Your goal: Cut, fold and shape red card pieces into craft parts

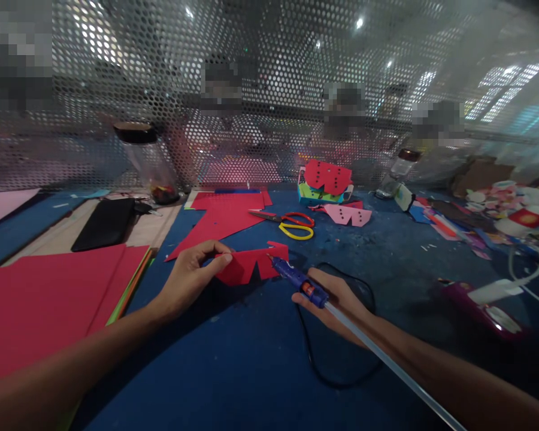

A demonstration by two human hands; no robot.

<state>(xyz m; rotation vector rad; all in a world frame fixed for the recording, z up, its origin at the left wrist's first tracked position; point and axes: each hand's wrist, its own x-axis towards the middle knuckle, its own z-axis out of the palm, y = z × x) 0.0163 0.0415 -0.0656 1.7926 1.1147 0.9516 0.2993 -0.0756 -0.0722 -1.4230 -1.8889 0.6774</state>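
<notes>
My left hand (195,272) pinches the left end of a red paper cutout (238,267), which has a notch in its lower edge. A blue hot glue gun (299,282) is gripped in my right hand (336,302), and a long clear glue stick (386,359) sticks out of its back. The gun's nozzle is at the right part of the cutout; whether it touches the paper I cannot tell. Beyond the cutout lie scissors (291,222) with red and yellow handles, partly over red paper (220,224).
Red sheets (49,287) are stacked at left, near a black phone-like slab (105,223). Pink (348,214) and red (327,176) cutouts stand at the back by a perforated metal screen (269,131). A black cord (312,359) loops under my right arm. Jars (150,167) stand behind.
</notes>
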